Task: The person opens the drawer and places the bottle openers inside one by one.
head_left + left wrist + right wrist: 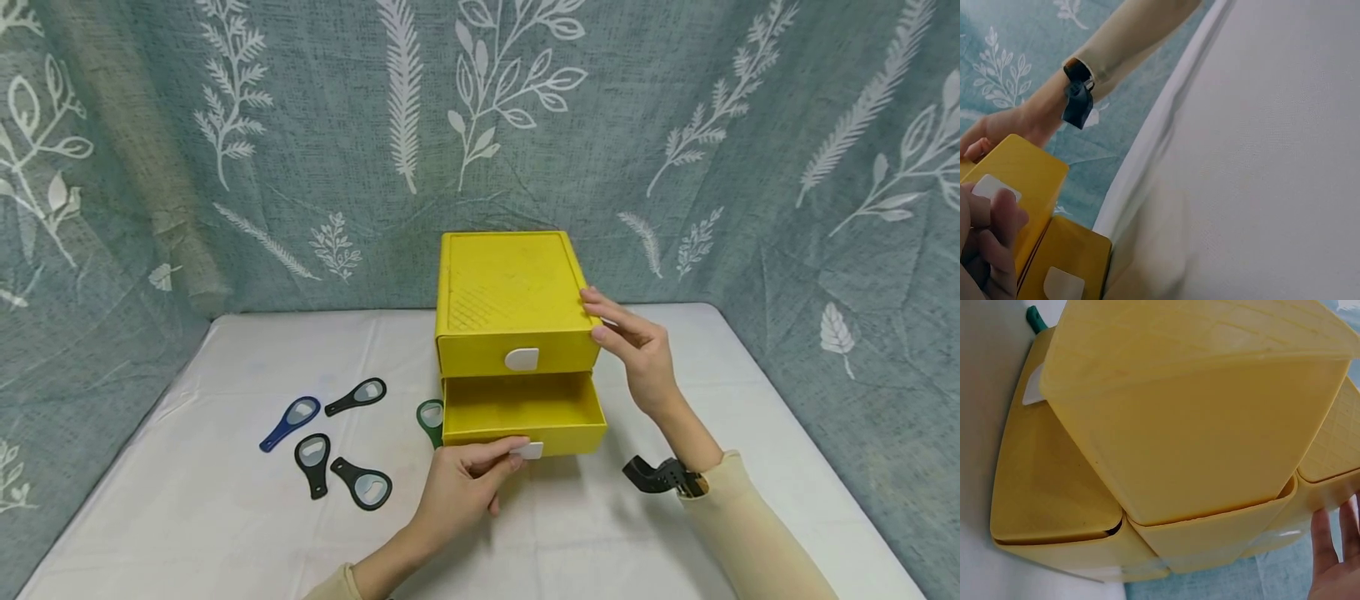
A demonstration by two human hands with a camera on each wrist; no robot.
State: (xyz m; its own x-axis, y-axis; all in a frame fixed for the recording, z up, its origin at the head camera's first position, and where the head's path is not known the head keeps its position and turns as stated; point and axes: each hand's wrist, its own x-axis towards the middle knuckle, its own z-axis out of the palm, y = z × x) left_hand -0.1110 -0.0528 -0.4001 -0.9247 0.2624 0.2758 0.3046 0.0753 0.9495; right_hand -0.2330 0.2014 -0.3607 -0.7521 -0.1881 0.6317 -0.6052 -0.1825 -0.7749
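A yellow two-drawer box (510, 292) stands mid-table. Its lower drawer (525, 408) is pulled out and looks empty; the upper drawer is closed. My left hand (512, 454) pinches the lower drawer's white tab handle (534, 451); the left wrist view shows those fingers (994, 231) curled by the tab (988, 186). With straight fingers, my right hand (600, 321) rests against the box's upper right front corner. The right wrist view is filled by the box (1197, 456), with the right fingertips (1335, 550) at the lower right.
Several flat openers lie left of the box on the white table (225, 517): a blue one (290, 422), three black ones (357, 397) (312, 462) (363, 483), and a green one (431, 419) partly hidden by the drawer. A leaf-patterned curtain (300, 167) surrounds the table.
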